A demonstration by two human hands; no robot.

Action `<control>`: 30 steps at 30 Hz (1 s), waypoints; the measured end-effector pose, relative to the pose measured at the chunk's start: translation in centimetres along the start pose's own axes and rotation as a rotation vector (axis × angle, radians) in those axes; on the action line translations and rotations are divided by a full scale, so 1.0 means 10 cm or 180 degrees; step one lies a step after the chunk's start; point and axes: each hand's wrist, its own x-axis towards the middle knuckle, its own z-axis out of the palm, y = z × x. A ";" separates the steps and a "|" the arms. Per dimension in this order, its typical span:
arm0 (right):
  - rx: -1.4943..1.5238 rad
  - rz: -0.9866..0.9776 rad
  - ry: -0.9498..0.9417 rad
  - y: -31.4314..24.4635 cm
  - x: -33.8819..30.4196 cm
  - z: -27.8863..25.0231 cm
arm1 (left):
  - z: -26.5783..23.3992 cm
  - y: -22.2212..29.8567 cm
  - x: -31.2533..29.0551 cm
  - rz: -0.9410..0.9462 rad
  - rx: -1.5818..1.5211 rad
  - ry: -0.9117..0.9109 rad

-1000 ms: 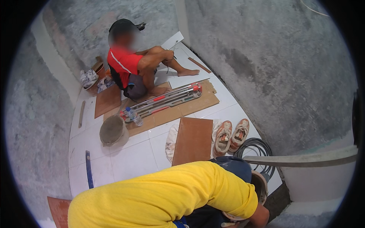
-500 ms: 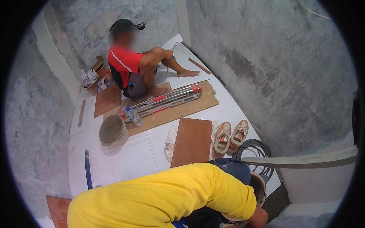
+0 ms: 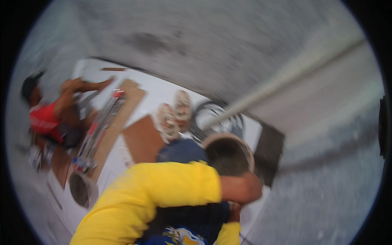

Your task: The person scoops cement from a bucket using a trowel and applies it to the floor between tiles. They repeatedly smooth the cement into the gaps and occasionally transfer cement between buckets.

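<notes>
Motion blurs the picture. My left arm, in a yellow sleeve, reaches across the front to the right. At its end my left hand point(image 3: 248, 188) looks closed, beside the near right rim of a round bucket point(image 3: 249, 152). Dark grey material point(image 3: 226, 157) lies inside the bucket. My right hand point(image 3: 234, 210) is just below the left one and partly covered by it; its fingers are hidden. What is between the hands cannot be made out. My dark blue knee point(image 3: 182, 150) is bent left of the bucket.
A co-worker in red point(image 3: 45, 118) sits at the far left beside a tile cutter point(image 3: 100, 128) on cardboard. A brown tile point(image 3: 143, 139), shoes point(image 3: 168, 121), coiled cable point(image 3: 234, 118), and another bucket point(image 3: 92, 194) are on the white floor. A long bar point(image 3: 245, 104) slants past the cable.
My view has swung to the right, so the co-worker and tile cutter now appear farther left. The bucket and both my hands have come into fuller view.
</notes>
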 end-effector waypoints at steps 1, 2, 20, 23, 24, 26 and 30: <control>0.0085 0.0106 0.0119 -0.01 0.08 0.02 | -0.07 -0.13 -0.18 0.0414 -0.0411 0.0422; 0.0109 0.0227 0.0280 0.01 0.09 -0.04 | -0.07 -0.15 -0.32 0.0631 -0.0504 0.0525; -0.2693 -0.0279 -0.0161 0.00 3.17 -0.01 | -0.56 -0.63 -1.32 0.1104 -0.1478 -0.0112; -0.2574 -0.0330 -0.0331 -0.12 3.58 0.14 | -0.44 -0.68 -1.24 0.0933 -0.1659 0.0122; -0.2532 -0.0207 -0.0388 -0.17 3.64 0.23 | -0.40 -0.67 -1.24 0.0856 -0.1713 0.0190; -0.2399 0.0432 -0.0568 -0.46 3.51 0.73 | -0.37 -0.66 -1.26 0.0553 -0.1973 0.0203; -0.2636 0.0320 -0.0516 -0.46 3.70 0.46 | -0.73 -0.89 -1.01 0.0808 -0.1898 0.0050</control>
